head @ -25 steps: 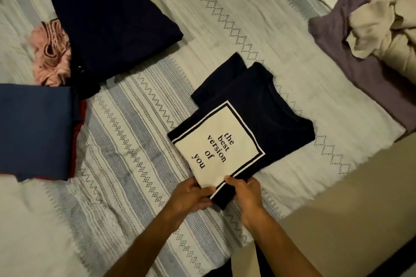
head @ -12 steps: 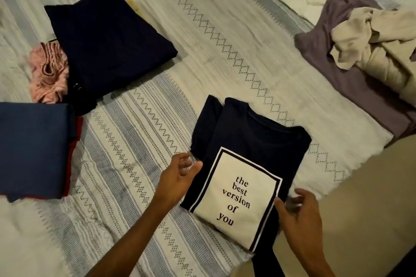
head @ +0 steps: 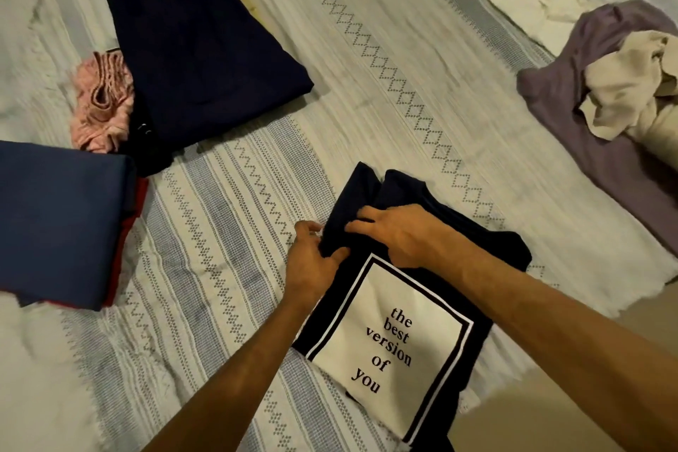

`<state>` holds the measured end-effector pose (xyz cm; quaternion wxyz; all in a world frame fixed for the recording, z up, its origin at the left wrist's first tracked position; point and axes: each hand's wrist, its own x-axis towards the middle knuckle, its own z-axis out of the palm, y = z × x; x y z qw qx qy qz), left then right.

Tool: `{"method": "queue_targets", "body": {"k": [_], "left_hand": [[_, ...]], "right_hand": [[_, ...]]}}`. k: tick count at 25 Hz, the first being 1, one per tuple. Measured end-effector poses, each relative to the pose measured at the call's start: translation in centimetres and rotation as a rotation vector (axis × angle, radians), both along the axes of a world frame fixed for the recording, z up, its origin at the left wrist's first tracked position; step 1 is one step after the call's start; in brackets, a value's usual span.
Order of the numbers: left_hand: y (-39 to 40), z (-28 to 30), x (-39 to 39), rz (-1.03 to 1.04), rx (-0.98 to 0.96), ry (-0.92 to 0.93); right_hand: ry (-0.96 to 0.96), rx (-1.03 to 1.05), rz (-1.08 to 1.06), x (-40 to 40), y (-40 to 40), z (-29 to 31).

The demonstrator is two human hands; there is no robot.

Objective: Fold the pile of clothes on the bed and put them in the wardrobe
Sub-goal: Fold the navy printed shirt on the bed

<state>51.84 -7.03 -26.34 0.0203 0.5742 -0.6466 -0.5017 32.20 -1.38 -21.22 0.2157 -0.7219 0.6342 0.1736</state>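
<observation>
Both hands have moved up to the sleeve fold: left hand (head: 312, 260) pinches soft dark cloth, right hand (head: 396, 235) lies flat, fingers extended. Navy printed T-shirt (head: 414, 305), rectangular cream panel, lies near-centre on the woven striped bedspread (head: 227, 231).

Both forearms bare, reaching forward, converging. Left hand (head: 312, 260) palm down, fingers and thumb curled, pinching dark cloth. Right hand (head: 394, 233) palm down, fingers extended leftward, pressing flat, just beside left.

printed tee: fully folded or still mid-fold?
Mid-fold. The dark printed tee lies flat, print up, with its body narrowed, but one sleeve sticks out at the top left, where the left hand pinches it and the right hand presses beside it.
</observation>
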Motion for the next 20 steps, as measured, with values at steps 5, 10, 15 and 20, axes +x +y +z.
{"method": "queue_targets", "body": {"k": [5, 10, 15, 20], "left_hand": [[-1.5, -0.7, 0.0, -0.073, 0.012, -0.114], [-2.0, -0.8, -2.1, -0.179, -0.089, -0.111], [-1.9, -0.7, -4.3, -0.151, -0.087, -0.071], [-1.3, 1.3, -3.4, -0.076, -0.247, 0.154]], "right_hand": [[0.139, -0.128, 0.262, 0.3, -0.6, 0.0], [0.039, -0.584, 0.068, -1.7, 11.2, -0.1], [0.009, -0.615, -0.162, -1.3, 18.8, -0.3], [-0.074, -0.583, -0.255, -0.5, 20.0, -1.4]]}}
